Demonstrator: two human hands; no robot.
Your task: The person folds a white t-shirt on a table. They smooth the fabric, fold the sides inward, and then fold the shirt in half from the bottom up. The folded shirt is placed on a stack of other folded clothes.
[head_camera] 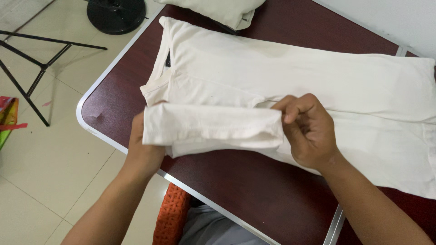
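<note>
A cream T-shirt [290, 77] lies spread across a dark red table [236, 181], its neck toward the left. Its near sleeve [209, 127] is lifted and stretched flat between both hands. My left hand [141, 149] grips the sleeve's left end from behind, mostly hidden by the cloth. At the sleeve's right end my right hand [309, 129] pinches the top edge between thumb and fingers.
A second folded cream garment [222, 11] sits at the table's far edge. The table has a metal rim [97, 90]. On the tiled floor to the left stand a black round base [116, 13] and black metal legs [36, 68]. An orange woven seat [170, 220] shows below.
</note>
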